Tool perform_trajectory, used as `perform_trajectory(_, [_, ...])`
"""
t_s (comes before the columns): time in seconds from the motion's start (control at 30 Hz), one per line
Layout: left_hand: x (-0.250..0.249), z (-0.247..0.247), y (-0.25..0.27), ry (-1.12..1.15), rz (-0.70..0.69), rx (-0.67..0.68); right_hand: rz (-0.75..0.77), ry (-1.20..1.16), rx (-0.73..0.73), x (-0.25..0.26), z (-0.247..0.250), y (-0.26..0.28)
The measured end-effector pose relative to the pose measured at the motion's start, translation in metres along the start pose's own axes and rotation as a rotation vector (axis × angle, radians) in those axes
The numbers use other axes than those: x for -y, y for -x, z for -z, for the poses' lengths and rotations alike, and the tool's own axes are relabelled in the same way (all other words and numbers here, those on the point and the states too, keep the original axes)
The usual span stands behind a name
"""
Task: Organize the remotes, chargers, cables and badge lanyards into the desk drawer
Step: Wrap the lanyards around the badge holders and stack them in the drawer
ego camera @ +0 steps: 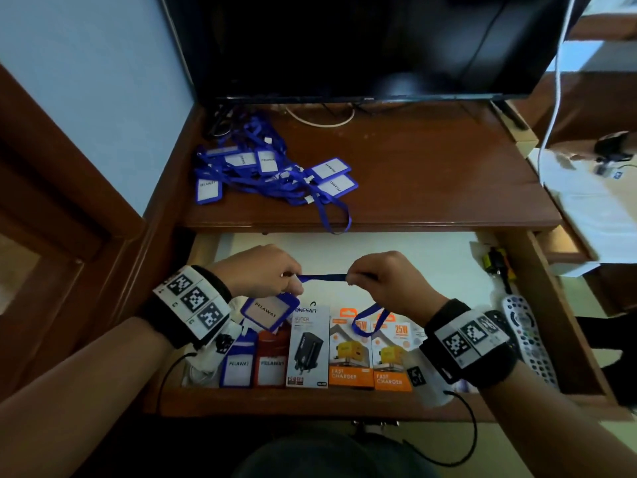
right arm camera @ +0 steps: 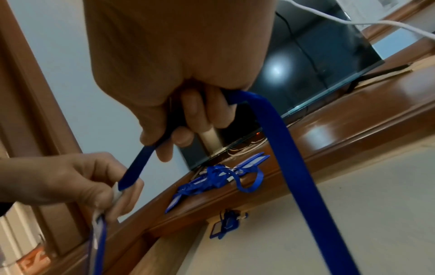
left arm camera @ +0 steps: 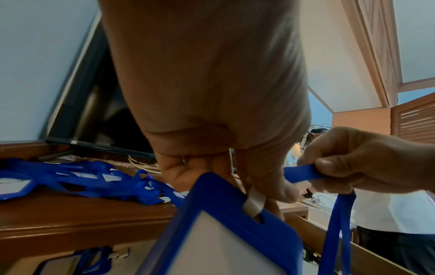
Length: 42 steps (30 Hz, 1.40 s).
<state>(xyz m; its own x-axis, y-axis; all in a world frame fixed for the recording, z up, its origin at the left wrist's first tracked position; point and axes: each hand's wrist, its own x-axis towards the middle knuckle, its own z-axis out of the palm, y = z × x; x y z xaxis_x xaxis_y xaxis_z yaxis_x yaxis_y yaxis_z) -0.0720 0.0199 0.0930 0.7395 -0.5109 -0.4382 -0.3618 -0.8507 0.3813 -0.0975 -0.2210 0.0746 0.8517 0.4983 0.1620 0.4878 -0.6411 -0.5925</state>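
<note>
Both hands pinch one blue strap (ego camera: 322, 278) taut above the open drawer (ego camera: 389, 251): the left grip (ego camera: 260, 274) closes on the end by the badge (ego camera: 265, 312), which hangs below it; the right grip (ego camera: 381, 282) curls round the strap, its loop dangling over boxed chargers (ego camera: 351, 353) lined along the drawer front. A remote (ego camera: 527, 334) lies at the drawer's right side. More lanyards (ego camera: 269, 170) sit tangled on the tabletop (ego camera: 431, 167) below a dark screen (ego camera: 362, 43)
</note>
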Motion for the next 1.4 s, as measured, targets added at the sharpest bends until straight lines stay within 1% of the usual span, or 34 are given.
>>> perform_trajectory(0.13, [-0.008,-0.007,0.002,-0.015,0.014,0.056,-0.124,-0.188,0.075,0.012,0.012,-0.008])
perform_trajectory(0.23, [-0.019,-0.014,0.002,0.014,-0.019,0.088,-0.129,-0.304,0.113,0.029,0.020,-0.019])
perform_trajectory(0.33, [-0.028,-0.012,0.004,0.032,-0.023,0.136,-0.150,-0.414,0.102,0.037,0.021,-0.030])
perform_trajectory(0.4, [-0.032,-0.009,0.006,0.005,-0.028,0.160,-0.166,-0.461,0.107,0.038,0.021,-0.036])
perform_trajectory(0.5, [-0.031,-0.005,0.010,-0.020,-0.055,0.200,-0.189,-0.462,0.125,0.033,0.021,-0.037])
perform_trajectory(0.6, [-0.024,-0.002,0.016,0.054,-0.056,0.192,-0.284,-0.549,0.133,0.021,0.017,-0.030])
perform_trajectory(0.67, [-0.016,0.000,0.020,0.139,-0.040,0.130,-0.377,-0.654,0.127,0.012,0.012,-0.023])
perform_trajectory(0.7, [-0.011,0.001,0.021,0.226,-0.036,0.080,-0.413,-0.703,0.117,0.008,0.009,-0.019])
perform_trajectory(0.8, [-0.001,0.003,0.026,0.667,-0.001,-0.106,-0.463,-0.827,0.093,0.005,-0.003,-0.011])
perform_trajectory(0.87, [-0.001,0.004,0.025,0.889,0.000,-0.255,-0.473,-0.905,0.084,0.009,-0.011,-0.010])
perform_trajectory(0.93, [-0.005,0.005,0.021,0.970,-0.018,-0.389,-0.477,-0.969,0.039,0.015,-0.017,-0.012])
perform_trajectory(1.0, [-0.009,0.004,0.016,1.024,-0.022,-0.510,-0.486,-1.015,-0.040,0.022,-0.020,-0.017])
perform_trajectory(1.1, [-0.012,0.001,0.009,1.165,0.027,-0.679,-0.488,-1.077,-0.135,0.033,-0.019,-0.022])
perform_trajectory(1.2, [-0.014,-0.001,0.003,1.309,0.089,-0.757,-0.432,-1.060,-0.140,0.035,-0.017,-0.022])
perform_trajectory(1.3, [-0.017,-0.004,0.001,1.351,0.128,-0.794,-0.345,-0.956,-0.144,0.033,-0.017,-0.024])
perform_trajectory(1.4, [-0.017,-0.005,0.001,1.325,0.165,-0.763,-0.320,-0.919,-0.176,0.031,-0.015,-0.026])
